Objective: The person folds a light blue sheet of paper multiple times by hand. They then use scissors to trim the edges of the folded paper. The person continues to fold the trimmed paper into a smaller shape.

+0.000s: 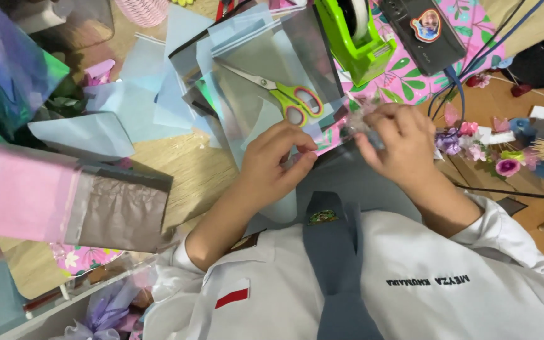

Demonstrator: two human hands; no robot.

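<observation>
My left hand [276, 165] pinches the edge of a clear plastic sheet [322, 135] just above my chest. My right hand [398, 143] is closed on a small crumpled bit of clear wrap [355, 121] at the other end of that sheet. Both hands hover over a wooden table [190, 170], a few centimetres apart. Scissors [283, 93] with green and pink handles lie shut on pale blue and clear sheets [247, 69] just beyond my left hand. What is inside the crumpled wrap is too blurred to tell.
A green tape dispenser [351, 39] and a black device [423, 28] sit on pink floral paper [410, 75] at the far side. Small artificial flowers [473, 141] lie to the right. Pink and grey sheets [64, 201] overhang at left, with iridescent film [1, 69] above them.
</observation>
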